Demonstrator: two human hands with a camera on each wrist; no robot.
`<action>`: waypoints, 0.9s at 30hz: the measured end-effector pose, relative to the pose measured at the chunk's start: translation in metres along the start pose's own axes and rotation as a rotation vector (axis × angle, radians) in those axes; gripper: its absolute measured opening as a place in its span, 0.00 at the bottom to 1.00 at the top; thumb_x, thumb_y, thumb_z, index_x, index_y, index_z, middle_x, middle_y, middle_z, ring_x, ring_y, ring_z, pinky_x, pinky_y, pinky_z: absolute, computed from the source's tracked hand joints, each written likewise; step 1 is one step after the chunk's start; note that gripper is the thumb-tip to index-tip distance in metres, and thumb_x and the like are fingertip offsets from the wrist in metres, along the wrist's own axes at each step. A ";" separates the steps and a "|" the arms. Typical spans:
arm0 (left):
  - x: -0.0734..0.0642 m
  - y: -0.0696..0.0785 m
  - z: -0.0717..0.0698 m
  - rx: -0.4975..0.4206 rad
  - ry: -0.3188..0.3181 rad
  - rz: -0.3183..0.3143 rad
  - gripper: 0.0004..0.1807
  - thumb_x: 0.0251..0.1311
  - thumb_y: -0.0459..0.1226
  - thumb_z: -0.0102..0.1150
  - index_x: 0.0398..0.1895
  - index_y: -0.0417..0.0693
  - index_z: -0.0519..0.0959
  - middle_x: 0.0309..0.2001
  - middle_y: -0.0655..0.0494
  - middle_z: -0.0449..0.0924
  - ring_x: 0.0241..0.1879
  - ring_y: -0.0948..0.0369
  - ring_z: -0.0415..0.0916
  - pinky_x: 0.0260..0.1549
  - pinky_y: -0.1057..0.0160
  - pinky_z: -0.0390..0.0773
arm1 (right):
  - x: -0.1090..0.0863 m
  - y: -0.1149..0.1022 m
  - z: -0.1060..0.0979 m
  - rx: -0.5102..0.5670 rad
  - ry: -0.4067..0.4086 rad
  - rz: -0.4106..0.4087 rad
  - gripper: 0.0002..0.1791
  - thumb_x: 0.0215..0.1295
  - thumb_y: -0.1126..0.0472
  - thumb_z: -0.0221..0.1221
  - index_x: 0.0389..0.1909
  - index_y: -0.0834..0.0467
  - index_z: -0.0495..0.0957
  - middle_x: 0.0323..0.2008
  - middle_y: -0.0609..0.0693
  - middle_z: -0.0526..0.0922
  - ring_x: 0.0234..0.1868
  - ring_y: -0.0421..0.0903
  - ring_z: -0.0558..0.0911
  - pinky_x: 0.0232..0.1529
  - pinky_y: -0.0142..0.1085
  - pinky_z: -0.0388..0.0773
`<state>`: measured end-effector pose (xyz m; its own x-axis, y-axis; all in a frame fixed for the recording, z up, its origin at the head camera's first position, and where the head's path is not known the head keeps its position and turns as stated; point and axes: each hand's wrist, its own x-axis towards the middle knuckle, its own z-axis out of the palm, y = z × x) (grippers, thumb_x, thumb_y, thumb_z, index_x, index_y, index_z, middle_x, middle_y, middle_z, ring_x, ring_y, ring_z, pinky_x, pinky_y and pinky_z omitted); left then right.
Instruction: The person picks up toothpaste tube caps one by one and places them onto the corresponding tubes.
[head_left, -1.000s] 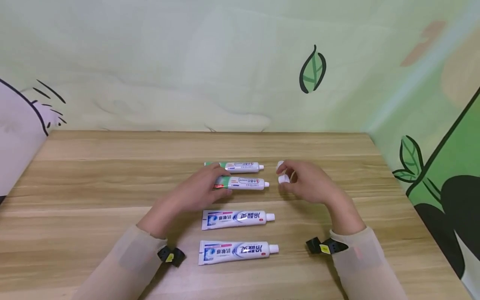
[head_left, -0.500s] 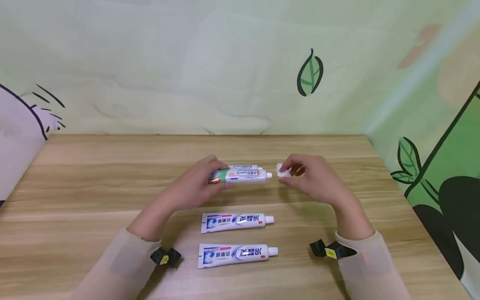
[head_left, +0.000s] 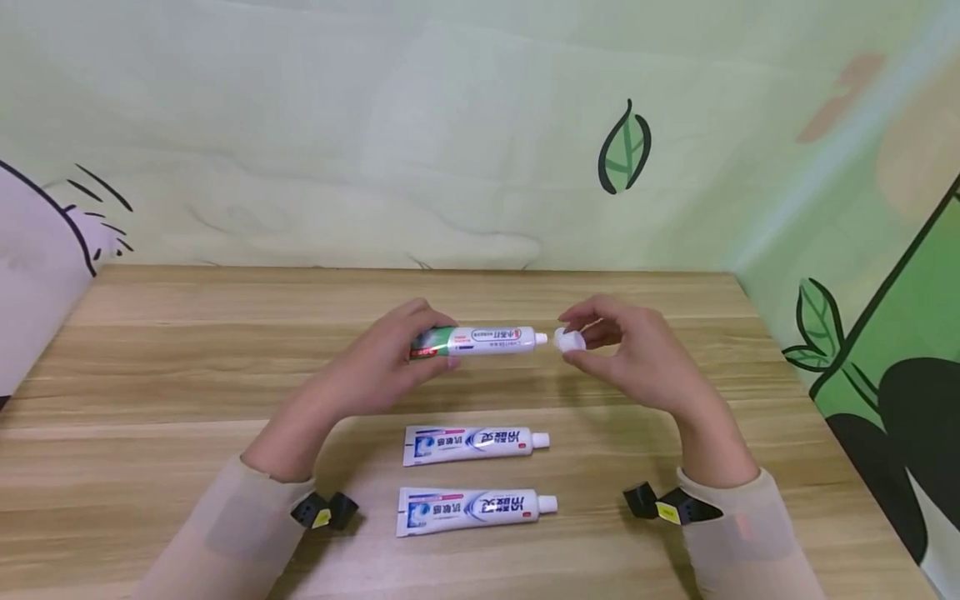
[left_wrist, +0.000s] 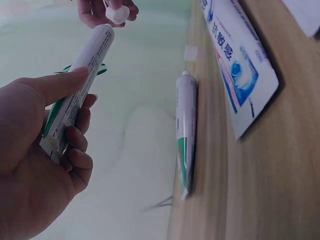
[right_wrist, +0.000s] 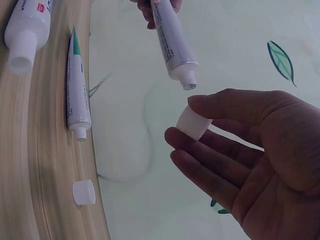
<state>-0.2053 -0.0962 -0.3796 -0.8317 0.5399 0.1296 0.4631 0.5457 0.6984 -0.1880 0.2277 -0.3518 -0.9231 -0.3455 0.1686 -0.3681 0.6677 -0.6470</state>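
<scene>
My left hand [head_left: 378, 362] grips a green and white toothpaste tube [head_left: 491, 340] by its tail end, raised off the table with its bare nozzle pointing right. Between the thumb and fingers of my right hand [head_left: 641, 354] I pinch a white cap [head_left: 569, 340], a short gap from that nozzle. A second green and white tube [left_wrist: 186, 107], also uncapped, lies on the table, hidden behind the raised one in the head view. Another white cap [right_wrist: 83, 192] rests on the table off its nozzle end.
Two capped white and blue toothpaste tubes [head_left: 468, 444] lie nearer the front of the wooden table [head_left: 187, 358], one in front of the other. A printed cloth backdrop [head_left: 322, 150] rises behind the table's far edge.
My left hand has lifted the nearer green and white tube and moved it away from me, covering the other one. My right hand has raised its cap, bringing it in line with the nozzle.
</scene>
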 end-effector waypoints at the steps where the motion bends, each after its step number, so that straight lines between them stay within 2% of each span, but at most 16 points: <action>1: 0.000 0.000 0.000 -0.001 0.002 0.006 0.21 0.69 0.43 0.67 0.62 0.49 0.79 0.46 0.57 0.76 0.41 0.58 0.73 0.38 0.60 0.78 | 0.000 0.000 0.000 0.008 0.000 -0.015 0.17 0.64 0.64 0.71 0.53 0.57 0.84 0.46 0.52 0.87 0.45 0.48 0.88 0.51 0.47 0.85; 6: -0.001 0.003 -0.002 -0.011 0.007 0.037 0.21 0.68 0.43 0.68 0.61 0.50 0.79 0.46 0.57 0.76 0.41 0.59 0.73 0.38 0.60 0.78 | -0.002 0.001 0.001 0.039 0.010 -0.107 0.17 0.65 0.66 0.70 0.54 0.55 0.85 0.49 0.51 0.86 0.45 0.47 0.87 0.50 0.46 0.86; 11: -0.002 0.006 -0.005 -0.021 0.013 0.060 0.19 0.68 0.42 0.67 0.60 0.49 0.80 0.45 0.57 0.76 0.40 0.59 0.72 0.38 0.59 0.76 | -0.001 0.000 0.002 0.047 0.036 -0.175 0.16 0.67 0.66 0.69 0.54 0.54 0.86 0.49 0.49 0.86 0.43 0.44 0.86 0.46 0.36 0.85; 18: -0.002 0.007 -0.007 -0.010 0.011 0.071 0.19 0.69 0.42 0.67 0.60 0.50 0.80 0.45 0.57 0.76 0.40 0.59 0.71 0.39 0.59 0.75 | -0.001 -0.001 0.003 0.060 0.057 -0.179 0.16 0.64 0.67 0.70 0.53 0.55 0.87 0.47 0.50 0.86 0.40 0.43 0.84 0.44 0.29 0.83; 27: -0.002 0.006 -0.005 -0.041 -0.013 0.042 0.18 0.69 0.43 0.66 0.60 0.51 0.80 0.46 0.58 0.76 0.41 0.59 0.72 0.39 0.59 0.76 | 0.000 -0.006 0.008 0.100 0.055 -0.169 0.17 0.59 0.69 0.73 0.50 0.57 0.87 0.47 0.48 0.85 0.43 0.43 0.87 0.47 0.36 0.86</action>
<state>-0.2024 -0.0968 -0.3720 -0.8076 0.5701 0.1509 0.4847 0.4959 0.7205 -0.1851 0.2182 -0.3536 -0.8550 -0.4087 0.3192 -0.5077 0.5338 -0.6763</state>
